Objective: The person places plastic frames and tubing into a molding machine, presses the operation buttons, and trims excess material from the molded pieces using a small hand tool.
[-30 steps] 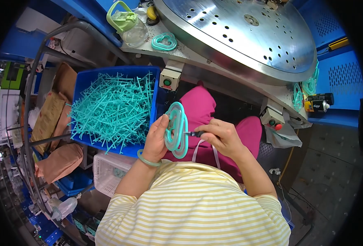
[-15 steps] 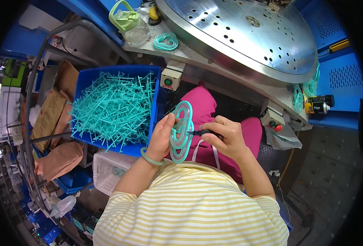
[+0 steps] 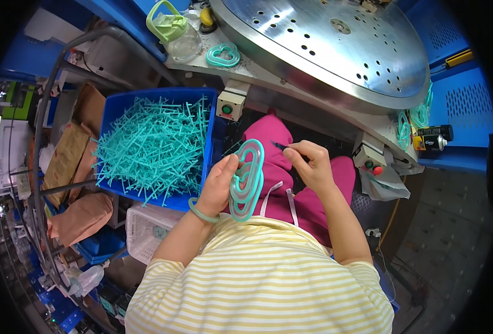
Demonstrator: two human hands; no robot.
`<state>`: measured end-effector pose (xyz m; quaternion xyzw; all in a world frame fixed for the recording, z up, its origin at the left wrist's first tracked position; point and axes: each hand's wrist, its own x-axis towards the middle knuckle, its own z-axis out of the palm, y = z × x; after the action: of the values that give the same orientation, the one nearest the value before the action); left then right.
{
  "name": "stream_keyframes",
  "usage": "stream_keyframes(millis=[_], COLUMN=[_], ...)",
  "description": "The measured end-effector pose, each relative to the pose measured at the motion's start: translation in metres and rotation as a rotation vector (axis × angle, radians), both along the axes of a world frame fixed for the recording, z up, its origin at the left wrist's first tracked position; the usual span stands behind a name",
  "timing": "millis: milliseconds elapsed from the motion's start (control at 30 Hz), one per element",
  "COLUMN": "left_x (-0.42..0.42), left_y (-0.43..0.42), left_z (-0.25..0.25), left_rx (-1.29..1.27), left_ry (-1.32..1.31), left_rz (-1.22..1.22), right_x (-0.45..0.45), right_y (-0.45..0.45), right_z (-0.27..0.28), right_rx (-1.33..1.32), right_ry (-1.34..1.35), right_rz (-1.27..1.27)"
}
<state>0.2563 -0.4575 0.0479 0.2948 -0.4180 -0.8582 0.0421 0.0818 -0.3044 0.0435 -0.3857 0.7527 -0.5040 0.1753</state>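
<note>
My left hand (image 3: 219, 183) is closed on the side of a teal, cloud-shaped plastic frame (image 3: 247, 186), which stands tilted upright over my lap with clear or pale parts inside its outline. To the right of it, my right hand (image 3: 311, 161) pinches a small black knife (image 3: 280, 146) whose narrow dark tip points left, apart from the frame. Most of the knife's handle is hidden in my fingers. A blue bin (image 3: 212, 131) heaped with thin teal plastic sticks (image 3: 154, 147) stands left of my left hand.
Ahead is a large round metal table (image 3: 335, 67) with holes. On its ledge are another teal frame (image 3: 223, 54) and a bottle with a green lid (image 3: 174, 33). Button boxes (image 3: 231, 106) hang below. At right are more teal pieces (image 3: 404, 132) and a spray can (image 3: 431, 143).
My right hand has drawn the knife away from the teal frame, up and to the right. My left hand still holds the frame, now turned slightly.
</note>
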Motion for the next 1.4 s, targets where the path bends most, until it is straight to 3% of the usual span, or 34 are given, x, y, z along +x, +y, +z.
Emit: stream_keyframes(millis=[67,167,267,333,433,533,700,767,800,900,933,1000,1167,1400], left_x=[-0.001,-0.006,-0.009,-0.007,0.001,0.009,0.006,0.007,0.008,0.011,0.012,0.012,0.009,0.009], left_y=[0.002,-0.001,-0.002,-0.001,0.003,0.001,0.011,0.012,0.012,0.01,0.009,0.007,0.012,0.011], left_z=[0.0,-0.001,0.005,0.022,0.034,0.028,0.036,0.04,0.039,0.036,0.034,0.031,0.037,0.045], left_rx=[0.001,-0.145,-0.627,-0.55,-0.103,0.009,0.104,-0.048,-0.047,-0.457,-0.452,-0.696,-0.699,-0.813], left_ry=[-0.006,0.011,0.036,0.026,0.211,0.207,0.215,0.157,0.156,0.048,0.047,0.03,-0.02,-0.006], left_rz=[-0.001,0.0,-0.112,-0.113,-0.089,-0.244,-0.172,-0.175,-0.177,-0.126,-0.13,-0.135,-0.122,-0.129], right_x=[-0.001,0.009,0.018,0.014,0.01,0.01,0.01,0.005,0.003,-0.003,-0.001,0.004,0.014,0.013], right_y=[-0.001,-0.01,-0.025,-0.026,-0.025,-0.022,-0.02,-0.021,-0.018,-0.006,-0.003,0.003,0.001,0.0], right_z=[0.001,0.004,0.002,0.009,0.007,0.004,-0.002,0.001,0.002,0.021,0.031,0.047,0.06,0.056], right_rx=[0.031,-0.019,-0.083,-0.067,-0.159,-0.196,-0.158,-0.059,-0.059,-0.007,-0.003,0.052,0.025,0.059], right_ry=[-0.051,-0.397,-0.45,-0.599,-0.875,-0.916,-1.018,-0.621,-0.622,-0.148,-0.151,0.111,0.324,0.289], right_rz=[0.002,0.05,0.181,0.224,0.18,0.205,0.259,0.262,0.26,0.209,0.205,0.268,0.258,0.214])
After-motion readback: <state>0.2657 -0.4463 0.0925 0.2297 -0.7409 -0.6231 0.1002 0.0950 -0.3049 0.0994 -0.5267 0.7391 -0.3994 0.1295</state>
